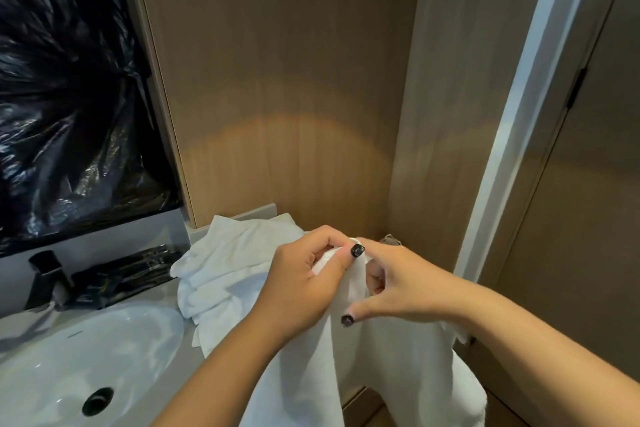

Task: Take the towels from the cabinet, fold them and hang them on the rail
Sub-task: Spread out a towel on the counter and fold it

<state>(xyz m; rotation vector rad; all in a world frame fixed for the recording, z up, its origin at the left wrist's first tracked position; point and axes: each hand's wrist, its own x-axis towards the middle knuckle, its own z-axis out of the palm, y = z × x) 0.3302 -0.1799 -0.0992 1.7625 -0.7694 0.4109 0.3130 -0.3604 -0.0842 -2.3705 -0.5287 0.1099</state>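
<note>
two hands meet on a white towel over the vanity

the tall wood-grain wall panel [284,80] fills the middle of the room from twelve o'clock down to the counter. at nine to ten o'clock a crinkled black plastic sheet [65,97] covers what seems to be the mirror space. at seven o'clock sits the white oval ceramic basin [76,357] with its dark drain hole, let into the pale grey countertop [183,350].

a long white terry towel [381,374] hangs from the hands at the centre down to six o'clock, its two falls of cloth drooping past the counter's edge. just behind it, towards nine o'clock of the hands, a loose heap of white towels [221,274] lies on the counter beside the basin, touching the wall panel's foot.

the left hand [304,284] has its fingers curled tight around the top edge of the hanging towel, thumb pressed over the cloth. the right hand [398,288], touching the left, pinches the same edge with curled fingers, its thumb pointing down towards six.

at eight o'clock stands the matte black tap [48,277], and beside it lie dark wrapped packets [124,274], too blurred to tell more.
</note>
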